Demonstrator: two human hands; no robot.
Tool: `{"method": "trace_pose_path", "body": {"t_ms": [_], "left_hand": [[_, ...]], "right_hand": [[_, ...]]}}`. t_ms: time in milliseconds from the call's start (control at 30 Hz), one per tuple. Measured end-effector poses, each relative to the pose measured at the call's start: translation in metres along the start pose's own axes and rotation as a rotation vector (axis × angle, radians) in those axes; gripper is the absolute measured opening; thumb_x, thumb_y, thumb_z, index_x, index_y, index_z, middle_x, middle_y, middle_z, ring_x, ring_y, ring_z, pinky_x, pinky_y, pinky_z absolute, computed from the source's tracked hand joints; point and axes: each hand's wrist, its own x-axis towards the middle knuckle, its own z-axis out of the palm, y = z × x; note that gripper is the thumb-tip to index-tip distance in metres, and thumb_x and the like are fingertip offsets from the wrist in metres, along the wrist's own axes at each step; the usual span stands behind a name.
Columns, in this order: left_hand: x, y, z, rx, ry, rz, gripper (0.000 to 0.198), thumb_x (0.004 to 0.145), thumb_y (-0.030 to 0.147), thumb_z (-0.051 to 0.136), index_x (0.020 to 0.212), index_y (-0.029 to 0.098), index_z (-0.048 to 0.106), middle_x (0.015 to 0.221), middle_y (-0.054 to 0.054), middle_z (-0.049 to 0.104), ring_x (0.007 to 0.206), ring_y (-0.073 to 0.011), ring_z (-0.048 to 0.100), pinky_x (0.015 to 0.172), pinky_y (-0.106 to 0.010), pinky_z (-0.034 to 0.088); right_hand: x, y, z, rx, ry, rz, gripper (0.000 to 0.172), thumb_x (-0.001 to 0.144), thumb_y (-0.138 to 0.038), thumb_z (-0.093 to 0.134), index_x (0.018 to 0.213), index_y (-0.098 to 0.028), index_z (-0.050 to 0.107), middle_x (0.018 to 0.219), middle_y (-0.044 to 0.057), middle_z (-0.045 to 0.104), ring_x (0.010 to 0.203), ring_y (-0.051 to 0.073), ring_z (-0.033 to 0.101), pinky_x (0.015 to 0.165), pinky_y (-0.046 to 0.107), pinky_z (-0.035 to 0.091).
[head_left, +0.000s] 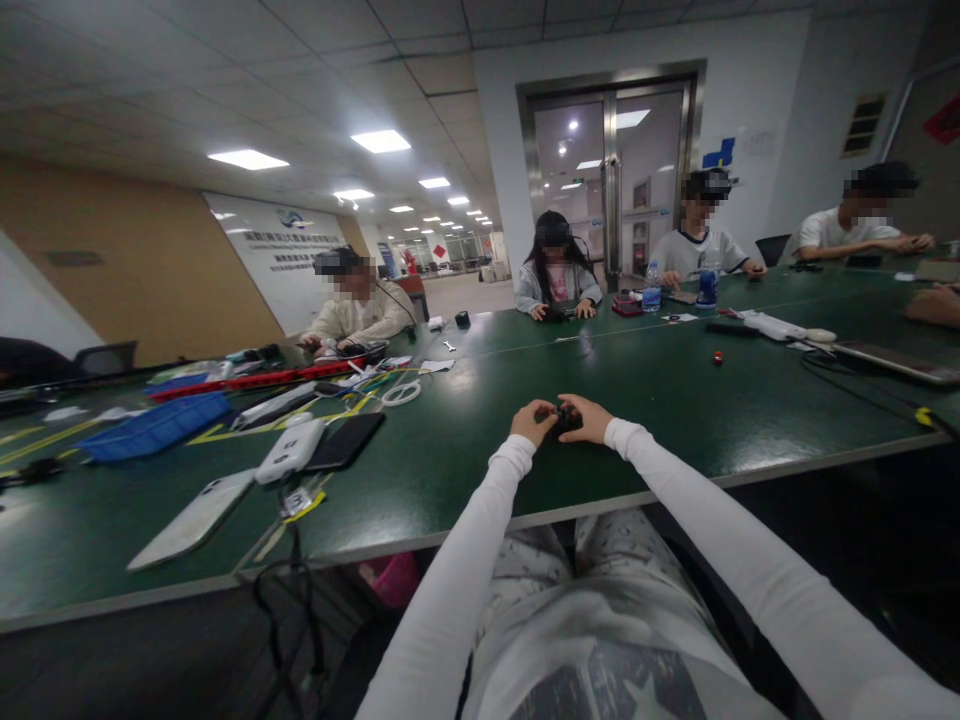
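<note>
My left hand and my right hand meet over the green table, right in front of me. Between their fingertips is a small dark object, gripped from both sides. It is too small and too shaded for me to tell its kind, and the fingers cover part of it. Both hands have curled fingers, with thumbs toward the object. White sleeves reach down to both wrists.
To the left lie a white phone, a white power bank, a black tablet-like slab, cables and a blue tray. A small red item and water bottles stand farther right. Several people sit around the table.
</note>
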Motion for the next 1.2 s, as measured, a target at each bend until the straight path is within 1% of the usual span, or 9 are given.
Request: {"method": "trace_pose_path", "body": {"t_ms": [100,233,367,500,567,733,967,1100,1200], "left_hand": [[-0.002,0.006,0.0,0.063,-0.026,0.025,0.018,0.065,0.024,0.055,0.082,0.018,0.057,0.082,-0.002,0.059,0.081,-0.0129,0.053,0.077,-0.03,0.041],[-0.003,0.011,0.001,0.048,-0.036,0.03,0.019,0.067,0.024,0.053,0.085,0.019,0.055,0.086,-0.002,0.058,0.084,-0.0133,0.052,0.077,-0.031,0.041],[-0.002,0.012,0.0,0.021,-0.04,0.016,0.018,0.07,0.022,0.048,0.088,0.019,0.052,0.088,-0.002,0.058,0.084,-0.0123,0.053,0.076,-0.03,0.042],[0.0,0.002,-0.009,0.099,-0.027,0.063,0.018,0.071,0.021,0.047,0.089,0.019,0.05,0.086,-0.002,0.057,0.084,-0.0123,0.052,0.077,-0.03,0.041],[0.002,-0.009,-0.018,0.145,0.006,0.039,0.018,0.071,0.021,0.046,0.089,0.019,0.05,0.085,-0.002,0.057,0.083,-0.0126,0.053,0.076,-0.03,0.041],[-0.002,-0.046,-0.058,0.24,0.081,-0.079,0.02,0.071,0.022,0.046,0.09,0.02,0.05,0.084,-0.002,0.058,0.081,-0.0126,0.053,0.076,-0.029,0.041],[-0.029,-0.098,-0.146,0.444,0.209,-0.273,0.021,0.069,0.021,0.047,0.09,0.019,0.05,0.084,-0.003,0.059,0.082,-0.0138,0.054,0.077,-0.027,0.04],[-0.051,-0.111,-0.187,0.524,0.302,-0.418,0.018,0.068,0.02,0.048,0.086,0.019,0.051,0.085,-0.003,0.059,0.083,-0.0143,0.055,0.076,-0.026,0.04],[-0.062,-0.112,-0.202,0.558,0.38,-0.495,0.016,0.067,0.021,0.049,0.083,0.018,0.051,0.085,-0.003,0.059,0.081,-0.0147,0.055,0.075,-0.026,0.041]], "right_hand": [[0.0,-0.001,-0.001,-0.004,-0.007,-0.009,0.086,0.047,-0.04,0.07,0.121,-0.016,0.031,0.108,0.011,0.048,0.084,0.018,0.052,0.079,0.035,0.04],[0.0,-0.002,-0.001,-0.008,-0.002,-0.009,0.085,0.047,-0.039,0.07,0.12,-0.016,0.032,0.109,0.011,0.048,0.09,0.02,0.051,0.081,0.036,0.039],[0.0,-0.003,-0.001,0.006,0.002,0.001,0.085,0.047,-0.039,0.07,0.12,-0.017,0.032,0.107,0.01,0.048,0.084,0.018,0.052,0.078,0.036,0.041],[0.001,-0.002,0.001,0.003,0.027,0.001,0.08,0.052,-0.039,0.068,0.12,-0.017,0.032,0.105,0.01,0.048,0.076,0.015,0.052,0.074,0.034,0.042],[0.001,-0.002,0.002,0.008,0.029,0.008,0.077,0.055,-0.038,0.067,0.12,-0.018,0.031,0.106,0.01,0.048,0.074,0.013,0.052,0.073,0.034,0.043],[-0.001,-0.002,0.001,0.012,0.015,0.029,0.074,0.058,-0.04,0.064,0.121,-0.019,0.032,0.106,0.01,0.047,0.076,0.013,0.051,0.072,0.033,0.043],[-0.003,-0.002,0.002,0.003,0.015,0.027,0.069,0.06,-0.037,0.063,0.119,-0.018,0.033,0.105,0.01,0.047,0.074,0.013,0.051,0.07,0.032,0.044],[-0.004,0.001,0.005,-0.001,0.018,0.024,0.068,0.06,-0.036,0.063,0.119,-0.019,0.034,0.103,0.009,0.047,0.074,0.013,0.052,0.07,0.033,0.044],[-0.005,0.003,0.005,-0.006,0.012,0.026,0.067,0.06,-0.035,0.063,0.119,-0.02,0.035,0.103,0.008,0.048,0.074,0.013,0.052,0.07,0.034,0.044]]}}
